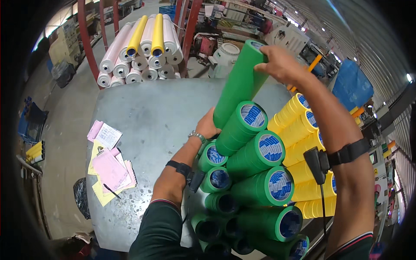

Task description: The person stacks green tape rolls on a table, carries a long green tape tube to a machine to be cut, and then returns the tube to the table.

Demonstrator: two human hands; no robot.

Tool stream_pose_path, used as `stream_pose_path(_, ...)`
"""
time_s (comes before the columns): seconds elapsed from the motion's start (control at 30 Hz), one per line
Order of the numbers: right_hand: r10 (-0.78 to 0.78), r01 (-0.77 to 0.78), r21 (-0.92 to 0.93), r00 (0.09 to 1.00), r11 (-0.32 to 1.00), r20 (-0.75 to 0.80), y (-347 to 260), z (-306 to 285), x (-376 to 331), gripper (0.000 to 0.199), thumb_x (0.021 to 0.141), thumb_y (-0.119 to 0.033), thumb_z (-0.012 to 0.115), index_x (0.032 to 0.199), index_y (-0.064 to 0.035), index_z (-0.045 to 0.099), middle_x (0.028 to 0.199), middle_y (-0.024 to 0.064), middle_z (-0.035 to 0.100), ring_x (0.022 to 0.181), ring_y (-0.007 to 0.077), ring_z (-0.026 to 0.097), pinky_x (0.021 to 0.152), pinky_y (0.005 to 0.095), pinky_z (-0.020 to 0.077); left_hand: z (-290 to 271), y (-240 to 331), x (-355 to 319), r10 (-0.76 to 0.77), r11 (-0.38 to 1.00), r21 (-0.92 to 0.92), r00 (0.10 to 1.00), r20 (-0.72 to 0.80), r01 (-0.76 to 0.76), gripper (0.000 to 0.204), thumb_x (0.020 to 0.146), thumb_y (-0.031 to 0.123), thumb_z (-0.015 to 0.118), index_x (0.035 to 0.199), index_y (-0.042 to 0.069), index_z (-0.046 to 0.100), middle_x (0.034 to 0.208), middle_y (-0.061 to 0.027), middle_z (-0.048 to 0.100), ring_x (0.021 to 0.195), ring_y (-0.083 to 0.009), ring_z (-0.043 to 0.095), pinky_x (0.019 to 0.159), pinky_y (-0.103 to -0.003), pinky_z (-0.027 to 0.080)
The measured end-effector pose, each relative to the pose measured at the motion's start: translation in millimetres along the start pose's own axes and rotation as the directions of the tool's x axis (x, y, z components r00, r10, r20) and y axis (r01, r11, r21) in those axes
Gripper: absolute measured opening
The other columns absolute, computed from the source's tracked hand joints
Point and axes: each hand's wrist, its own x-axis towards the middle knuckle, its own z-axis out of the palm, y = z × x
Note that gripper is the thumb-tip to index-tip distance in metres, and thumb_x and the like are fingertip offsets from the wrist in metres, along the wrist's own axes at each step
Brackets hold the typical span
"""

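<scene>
A long stack of green tape rolls (239, 82) is held aslant between my two hands, over the far right part of the table. My right hand (281, 64) grips its upper end, thumb on the near side and fingers over the rim. My left hand (208, 124) is wrapped against its lower end, with some fingers hidden behind it. Just beside and below are several more green tape stacks (255, 149), lying with their ends facing me, some showing blue-and-white printed cores. Yellow tape stacks (300, 147) lie to their right, partly behind my right forearm.
The grey metal table (151, 108) carries pink, yellow and white papers (110, 167) and a pen (112, 191) on its left side. Beyond the far edge, white and pinkish rolls (141, 60) are piled between red posts, two yellow rolls on top. A white drum (226, 54) stands behind.
</scene>
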Motion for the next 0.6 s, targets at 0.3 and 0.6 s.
stream_pose_path(0.3, -0.222, 0.221, 0.019, 0.974, 0.975, 0.043, 3.3, -3.8, 3.1, 0.029, 0.077, -0.019, 0.071, 0.096, 0.0024, 0.062, 0.081, 0.0197, 0.065, 0.076, 0.033, 0.064, 0.072, 0.0415, 0.0482, -11.4, 2.0, -2.4, -0.017, 1.0, 0.004, 0.995, 0.1, 0.017, 0.076, 0.063, 0.018, 0.075, 0.13, 0.008, 0.039, 0.109, -0.0223, 0.062, 0.101, -0.0408, 0.06, 0.084, -0.044, 0.049)
stream_pose_path(0.6, -0.142, 0.145, -0.094, 0.989, 0.985, 0.038, -3.5, 5.8, 1.4, 0.039, 0.075, -0.032, 0.069, 0.1, -0.0022, 0.067, 0.095, 0.0202, 0.068, 0.092, 0.0347, 0.065, 0.081, 0.0431, 0.0503, -55.0, 32.0, 48.9, 0.282, 0.864, -0.461, 0.953, 0.113, -0.201, 0.09, 0.076, 0.029, 0.071, 0.148, 0.005, 0.024, 0.143, -0.0192, 0.043, 0.131, -0.029, 0.043, 0.108, -0.041, 0.034)
